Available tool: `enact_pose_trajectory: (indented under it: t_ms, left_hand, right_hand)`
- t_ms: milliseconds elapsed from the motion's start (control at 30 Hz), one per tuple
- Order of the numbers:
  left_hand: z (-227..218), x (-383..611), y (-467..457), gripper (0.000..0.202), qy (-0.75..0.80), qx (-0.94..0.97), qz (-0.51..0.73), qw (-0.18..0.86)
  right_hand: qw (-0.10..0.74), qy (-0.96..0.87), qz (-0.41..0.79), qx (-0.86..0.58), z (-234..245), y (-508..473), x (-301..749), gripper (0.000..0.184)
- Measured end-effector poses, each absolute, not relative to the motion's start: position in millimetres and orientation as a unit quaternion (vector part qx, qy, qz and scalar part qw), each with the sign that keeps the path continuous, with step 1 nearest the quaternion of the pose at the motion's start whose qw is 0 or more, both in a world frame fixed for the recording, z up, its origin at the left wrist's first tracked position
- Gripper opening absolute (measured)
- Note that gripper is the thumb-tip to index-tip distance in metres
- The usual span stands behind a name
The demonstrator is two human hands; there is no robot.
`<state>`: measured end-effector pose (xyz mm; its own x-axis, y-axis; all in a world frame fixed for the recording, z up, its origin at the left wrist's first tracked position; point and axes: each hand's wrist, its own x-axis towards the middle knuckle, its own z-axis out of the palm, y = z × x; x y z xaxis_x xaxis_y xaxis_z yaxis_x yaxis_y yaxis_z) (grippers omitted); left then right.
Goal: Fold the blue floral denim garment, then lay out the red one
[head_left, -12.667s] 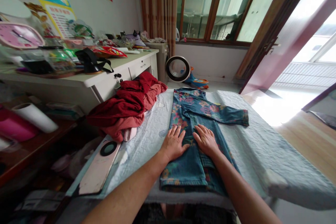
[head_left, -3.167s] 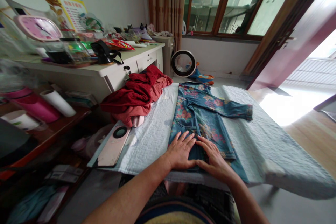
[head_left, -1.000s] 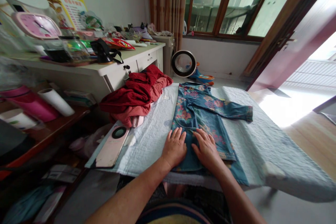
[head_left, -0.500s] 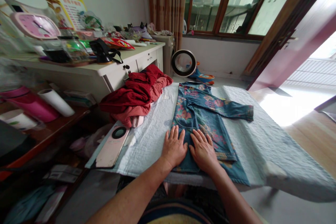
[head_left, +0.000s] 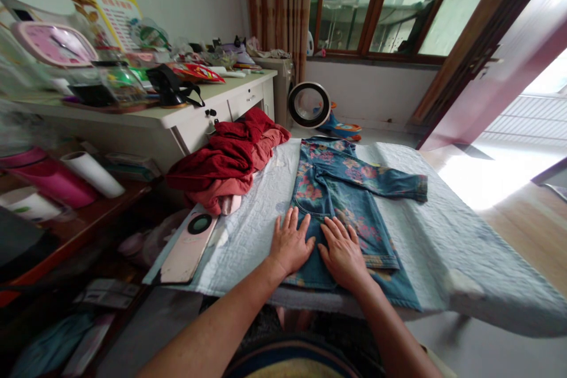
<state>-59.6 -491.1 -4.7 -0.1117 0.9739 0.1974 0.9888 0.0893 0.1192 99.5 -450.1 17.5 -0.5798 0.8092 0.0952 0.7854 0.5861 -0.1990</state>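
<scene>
A blue denim garment with a pink and red flower print point(head_left: 367, 227) lies partly folded on the cloth-covered board, one sleeve point(head_left: 394, 181) stretched toward the right. My left hand point(head_left: 291, 245) rests flat on its near left edge, fingers spread. Beside it, my right hand point(head_left: 342, 248) lies flat on the denim with the fingers slightly apart. Neither hand grips the fabric. What lies beneath the palms is hidden.
A crumpled red garment point(head_left: 230, 150) lies on the board's left side. Nearer me is a pale flat plate with a dark ring point(head_left: 190, 248). A cluttered desk point(head_left: 221, 91) stands at left, a pink door point(head_left: 478, 80) at right. The quilted light-blue cover point(head_left: 443, 230) spreads around the denim.
My left hand has slid slightly left and away from me over the denim. My right hand stays nearly in place. The garment's layout looks the same.
</scene>
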Motion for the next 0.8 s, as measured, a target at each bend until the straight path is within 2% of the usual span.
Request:
enact_pose_trajectory:
  t_ms: [800]
  left_hand:
    - [-4.0, -81.2, -461.5, 0.061, -0.745, -0.656, -0.117, 0.035]
  right_hand:
    - [0.084, -0.888, 0.069, -0.447, 16.9, -449.4, 100.0, 0.049]
